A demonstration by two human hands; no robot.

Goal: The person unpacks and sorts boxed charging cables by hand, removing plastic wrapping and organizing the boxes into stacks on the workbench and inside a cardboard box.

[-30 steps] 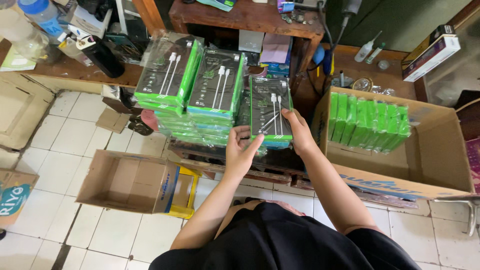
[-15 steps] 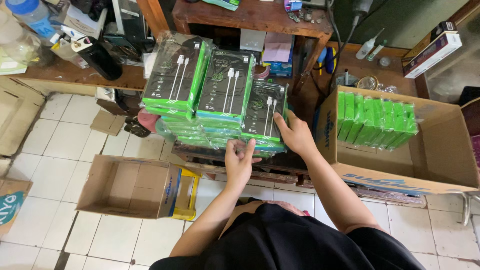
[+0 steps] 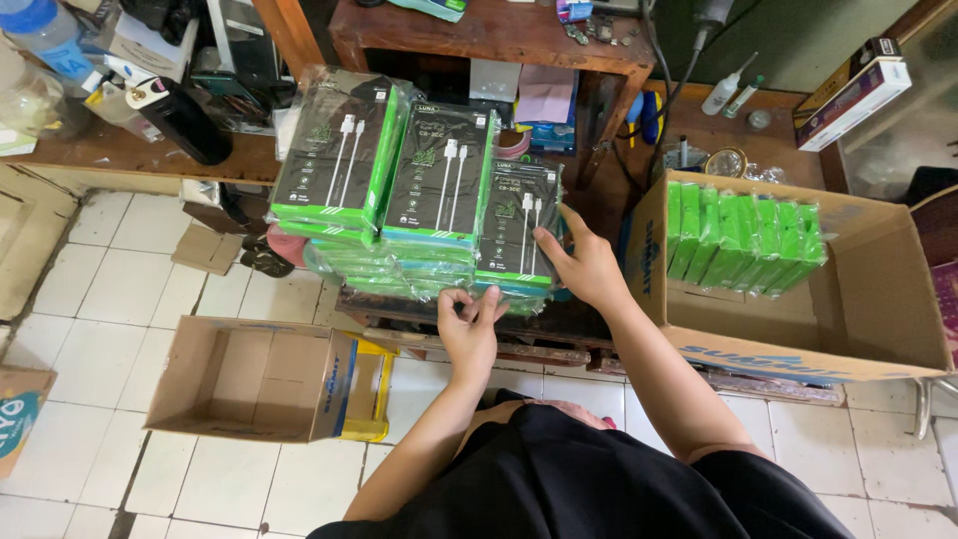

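Three stacks of flat black-and-green cable boxes wrapped in clear plastic [image 3: 429, 190] stand side by side on a low dark bench [image 3: 559, 329]. My right hand [image 3: 584, 265] rests on the top box of the right-hand stack [image 3: 514, 225], fingers spread over its right edge. My left hand [image 3: 469, 319] is at the front lower edge of that stack, its fingertips pinching at the plastic wrap there.
An open cardboard box [image 3: 898, 299] on the right holds a row of upright green packs [image 3: 743, 240]. An empty cardboard box [image 3: 249, 379] lies on the tiled floor at left. A wooden table [image 3: 499, 35] and cluttered shelf stand behind.
My left hand has dropped from the side of the right stack to its front lower edge. My right hand stays on top. The view has shifted closer.
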